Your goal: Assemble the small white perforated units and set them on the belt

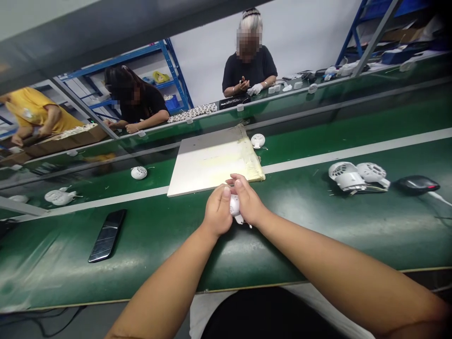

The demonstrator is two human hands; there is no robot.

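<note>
My left hand [218, 211] and my right hand [248, 199] meet over the green conveyor belt [148, 245], both gripping a small white plastic part [234, 205]. My fingers hide most of it, and a thin wire tip shows below it. Just beyond my fingertips lies a white board [212, 165] with yellowed tape along its right end. A round white vented housing [257, 140] sits past the board's far corner.
A black smartphone [107, 235] lies left of my hands. To the right are white vented assemblies with wires [356, 176] and a black computer mouse [416, 184]. Across the belt, co-workers sit at a second green bench [268, 110] before blue shelving [169, 75].
</note>
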